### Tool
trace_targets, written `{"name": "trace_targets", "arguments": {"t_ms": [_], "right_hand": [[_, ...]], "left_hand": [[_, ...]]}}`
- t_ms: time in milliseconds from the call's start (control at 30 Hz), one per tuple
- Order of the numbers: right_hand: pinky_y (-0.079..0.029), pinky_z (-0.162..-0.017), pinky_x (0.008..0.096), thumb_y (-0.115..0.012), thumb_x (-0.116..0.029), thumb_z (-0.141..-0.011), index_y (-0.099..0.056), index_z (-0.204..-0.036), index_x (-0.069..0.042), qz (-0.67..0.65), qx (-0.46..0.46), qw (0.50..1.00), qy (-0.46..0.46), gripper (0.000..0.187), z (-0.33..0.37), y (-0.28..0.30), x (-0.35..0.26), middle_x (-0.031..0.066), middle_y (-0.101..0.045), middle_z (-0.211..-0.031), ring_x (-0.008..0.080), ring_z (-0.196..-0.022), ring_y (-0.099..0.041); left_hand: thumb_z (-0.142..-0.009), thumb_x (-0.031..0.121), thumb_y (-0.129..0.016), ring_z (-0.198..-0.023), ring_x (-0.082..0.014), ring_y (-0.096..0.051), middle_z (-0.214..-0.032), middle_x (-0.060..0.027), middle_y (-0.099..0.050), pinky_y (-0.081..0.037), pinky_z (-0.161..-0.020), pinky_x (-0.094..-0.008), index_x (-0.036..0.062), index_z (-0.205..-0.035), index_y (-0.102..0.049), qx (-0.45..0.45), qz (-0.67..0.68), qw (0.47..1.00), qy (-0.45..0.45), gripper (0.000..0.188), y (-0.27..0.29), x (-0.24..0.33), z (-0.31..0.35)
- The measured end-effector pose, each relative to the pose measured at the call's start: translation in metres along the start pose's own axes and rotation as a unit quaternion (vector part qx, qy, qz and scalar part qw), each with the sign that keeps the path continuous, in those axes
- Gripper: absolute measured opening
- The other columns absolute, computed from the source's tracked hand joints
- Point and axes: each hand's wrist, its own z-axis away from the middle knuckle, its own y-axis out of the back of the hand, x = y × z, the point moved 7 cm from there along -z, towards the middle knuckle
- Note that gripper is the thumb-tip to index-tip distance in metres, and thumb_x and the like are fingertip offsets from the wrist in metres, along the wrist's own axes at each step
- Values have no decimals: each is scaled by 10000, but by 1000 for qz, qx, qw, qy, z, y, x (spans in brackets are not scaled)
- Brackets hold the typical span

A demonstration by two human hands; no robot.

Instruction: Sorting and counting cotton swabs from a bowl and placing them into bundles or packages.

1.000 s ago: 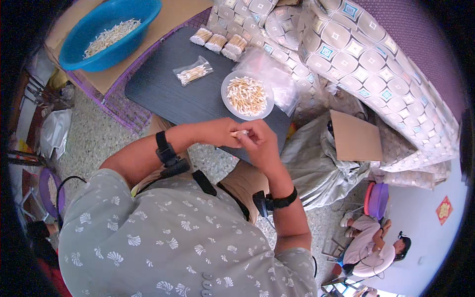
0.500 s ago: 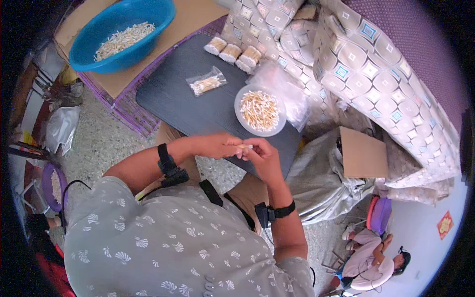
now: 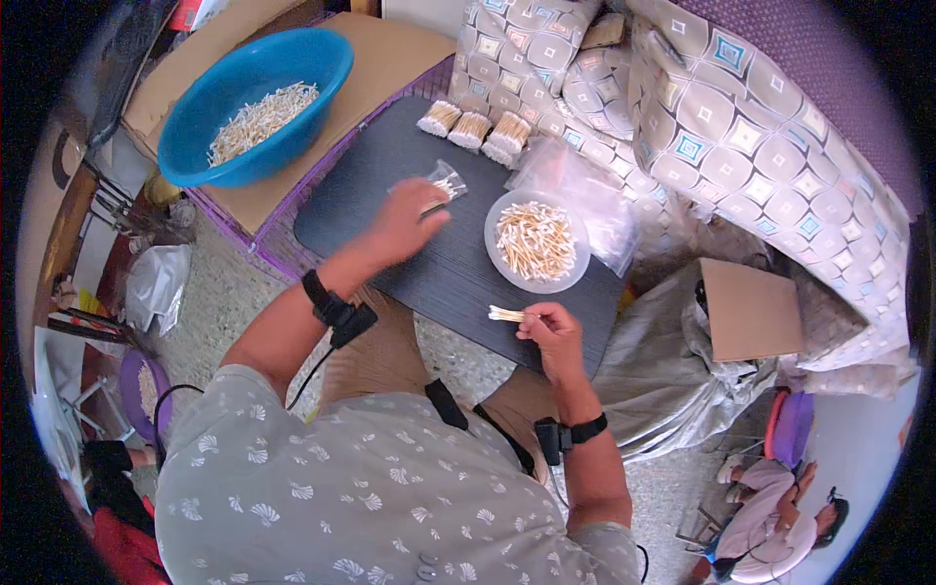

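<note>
R hand [image 3: 554, 336] pinches a small bunch of cotton swabs [image 3: 503, 314] over the dark bench [image 3: 346, 190], near the whitish bowl [image 3: 582, 249] w/ loose swabs. L hand [image 3: 406, 220], blurred, partly covers the clear bag [image 3: 450, 182] w/ swabs; can't tell if it's gripping. Swab bundles [image 3: 471, 130] at far edge.

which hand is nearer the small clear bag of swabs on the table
Left: the left hand partly covers the bag; the right hand, holding swabs, is well away, nearer the bowl.
</note>
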Motion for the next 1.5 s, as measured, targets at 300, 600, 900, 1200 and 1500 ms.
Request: {"name": "trace_targets", "arguments": {"t_ms": [300, 600, 900, 1200, 1500], "right_hand": [[-549, -675, 272, -621, -85, -880, -604, -953, 4, -9, 14, 1000, -6, 116, 1, 6, 6, 53, -628, -823, 124, -713, -616], [-524, -658, 246, -615, -97, -882, -610, -957, 1, 25, 8, 1000, -1, 123, -1, 5, 0, 40, -637, -809, 106, -705, -616], [-512, -649, 238, -612, -81, -884, -613, -965, -6, 18, 9, 1000, 10, 110, 5, 0, -1, 39, -641, -799, 103, -698, -615], [-516, -625, 244, -620, -79, -880, -611, -971, -14, 30, -6, 999, 29, 111, 1, 4, 6, 40, -631, -784, 106, -696, -616], [-512, -619, 240, -615, -68, -887, -610, -965, -15, 17, -5, 999, 38, 94, 2, 1, 3, 31, -625, -783, 100, -682, -604]], "left_hand": [[-740, 92, -675, -1153, -345, -480, -1197, -161, -537, -377, -1005, -412, 82, -1136, -586, -36, -119, 991, -42, 406, 6, -44, 5], [-786, 68, -637, -998, -307, -559, -1048, -105, -592, -444, -889, -388, 79, -1000, -605, -182, 3, 981, -60, 217, 9, -3, 21], [-815, 18, -523, -984, -310, -552, -1028, -129, -546, -460, -863, -389, 76, -1056, -570, -191, -47, 968, -158, 252, -4, 7, -41], [-775, 29, -534, -899, -286, -532, -959, -111, -513, -452, -790, -384, 75, -936, -534, -358, -47, 926, -113, 167, -26, 10, -55], [-721, 37, -593, -874, -301, -544, -899, -111, -562, -444, -738, -392, 74, -879, -578, -408, -51, 899, -148, 162, -46, 5, -55]]}}
